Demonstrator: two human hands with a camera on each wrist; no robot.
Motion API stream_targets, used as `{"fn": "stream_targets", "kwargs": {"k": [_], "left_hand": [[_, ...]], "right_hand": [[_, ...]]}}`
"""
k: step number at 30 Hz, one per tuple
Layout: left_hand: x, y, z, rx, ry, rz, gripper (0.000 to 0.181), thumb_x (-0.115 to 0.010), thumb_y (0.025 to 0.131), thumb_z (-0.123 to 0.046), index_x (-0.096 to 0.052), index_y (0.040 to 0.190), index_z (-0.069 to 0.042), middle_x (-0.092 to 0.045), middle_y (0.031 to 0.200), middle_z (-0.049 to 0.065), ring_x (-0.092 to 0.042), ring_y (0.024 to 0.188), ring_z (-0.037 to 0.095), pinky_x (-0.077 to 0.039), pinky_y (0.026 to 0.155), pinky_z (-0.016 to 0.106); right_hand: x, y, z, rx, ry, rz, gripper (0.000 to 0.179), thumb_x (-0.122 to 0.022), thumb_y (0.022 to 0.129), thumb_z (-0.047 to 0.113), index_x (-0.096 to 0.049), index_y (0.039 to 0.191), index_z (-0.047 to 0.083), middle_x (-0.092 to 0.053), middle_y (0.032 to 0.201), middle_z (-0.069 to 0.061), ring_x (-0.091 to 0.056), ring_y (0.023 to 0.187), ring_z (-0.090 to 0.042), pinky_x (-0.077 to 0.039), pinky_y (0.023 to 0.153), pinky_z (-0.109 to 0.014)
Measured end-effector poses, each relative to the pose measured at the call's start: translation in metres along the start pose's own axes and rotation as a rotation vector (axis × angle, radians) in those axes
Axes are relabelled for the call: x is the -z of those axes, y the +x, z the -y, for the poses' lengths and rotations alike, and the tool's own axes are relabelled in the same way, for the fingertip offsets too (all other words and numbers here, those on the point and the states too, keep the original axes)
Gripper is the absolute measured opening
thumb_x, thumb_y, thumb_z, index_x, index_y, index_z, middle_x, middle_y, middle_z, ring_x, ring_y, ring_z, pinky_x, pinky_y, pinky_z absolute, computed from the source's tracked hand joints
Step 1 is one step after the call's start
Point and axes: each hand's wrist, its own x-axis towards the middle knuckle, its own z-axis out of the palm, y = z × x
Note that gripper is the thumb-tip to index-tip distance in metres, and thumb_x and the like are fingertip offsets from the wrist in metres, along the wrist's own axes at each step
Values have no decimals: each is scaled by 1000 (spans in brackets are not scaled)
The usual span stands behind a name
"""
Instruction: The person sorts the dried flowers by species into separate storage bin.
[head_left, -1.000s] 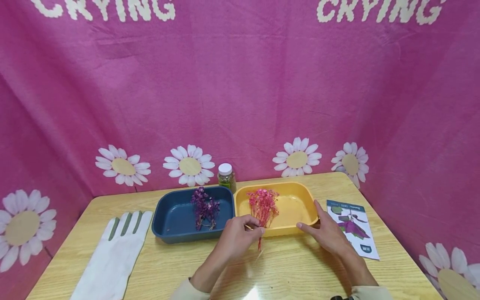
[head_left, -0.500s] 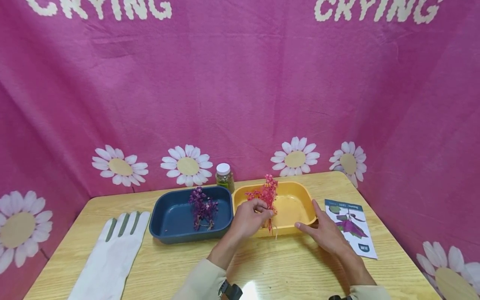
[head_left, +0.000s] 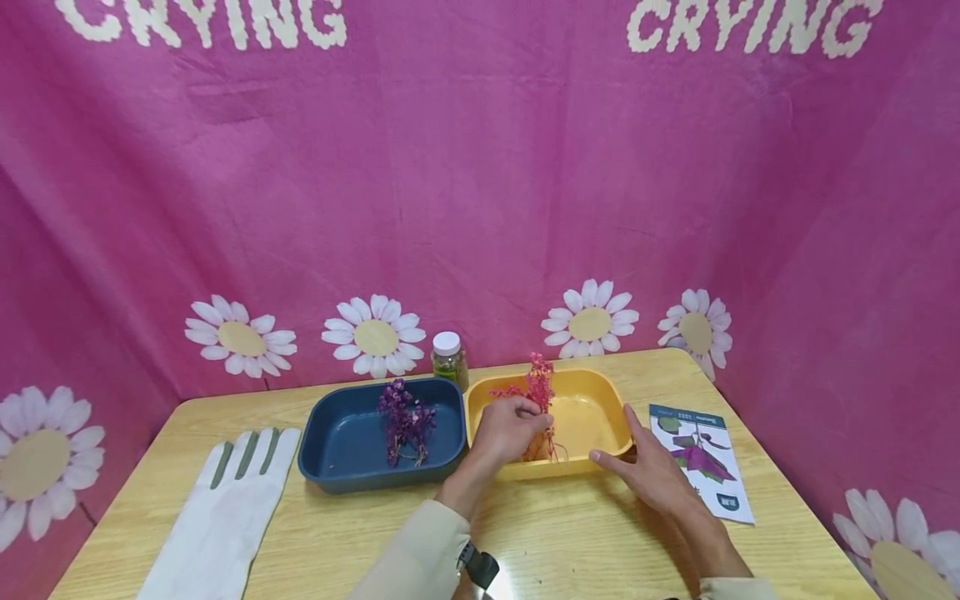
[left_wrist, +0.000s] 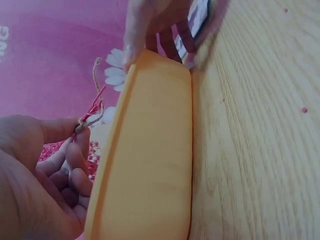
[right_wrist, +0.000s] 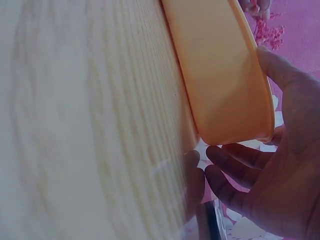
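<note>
My left hand [head_left: 504, 432] pinches the stems of a bunch of pink dried flowers [head_left: 540, 382] over the left part of a yellow tray [head_left: 588, 421]. In the left wrist view, twine [left_wrist: 96, 75] is tied round the stems between thumb and finger. More pink blooms show behind the fingers, partly hidden. My right hand [head_left: 654, 473] holds the tray's near right corner, thumb on the front rim and fingers along the right end, as the right wrist view also shows. Purple dried flowers [head_left: 407, 423] lie in the blue tray [head_left: 341, 446] on the left.
Behind the trays stands a jar [head_left: 448, 358] with a white lid. A white glove [head_left: 225, 517] lies at the left, and a printed packet [head_left: 705, 462] at the right. The wooden table [head_left: 570, 533] ends at a pink curtain [head_left: 480, 208].
The left hand has moved up and right with the pink flowers, from the tray's front edge to over its inside. The right hand keeps its place on the corner.
</note>
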Motion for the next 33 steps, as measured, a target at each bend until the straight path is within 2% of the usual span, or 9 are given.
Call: {"fn": "stream_targets", "kwargs": {"k": [6, 15, 22, 28, 33], "left_hand": [[-11, 7, 2, 1, 42, 8, 14, -75, 83, -27, -73, 81, -14, -68, 73, -4, -57, 64, 7, -44, 53, 23], [-21, 23, -6, 47, 121, -2, 14, -74, 84, -32, -74, 78, -19, -66, 70, -7, -55, 60, 8, -44, 56, 23], [-29, 22, -1, 59, 274, -26, 12, -76, 82, -31, -77, 77, -20, -70, 79, -8, -60, 71, 8, -48, 63, 25], [-34, 21, 3, 59, 391, -20, 14, -76, 81, -32, -78, 75, -20, -72, 81, -6, -60, 70, 8, -43, 54, 22], [-37, 22, 5, 60, 418, -8, 15, -77, 80, -36, -79, 76, -22, -73, 80, -6, -60, 72, 10, -43, 56, 25]], "right_hand": [[0, -1, -2, 10, 16, -6, 109, -62, 85, 59, 5, 156, 11, -20, 157, -27, -34, 140, -42, -27, 113, -60], [1, -3, 0, -3, 5, -4, 109, -61, 84, 62, 5, 156, 13, -18, 158, -26, -27, 143, -44, -26, 113, -61], [0, -3, -2, -4, 0, -11, 109, -62, 84, 62, 3, 156, 13, -20, 157, -26, -25, 144, -44, -25, 113, -62], [0, -3, -2, -5, 1, -8, 108, -62, 84, 61, 4, 156, 14, -20, 158, -25, -25, 144, -44, -25, 114, -61], [1, -3, -2, -6, 4, -9, 109, -62, 84, 62, 4, 156, 14, -20, 158, -25, -25, 144, -43, -25, 114, -61]]}}
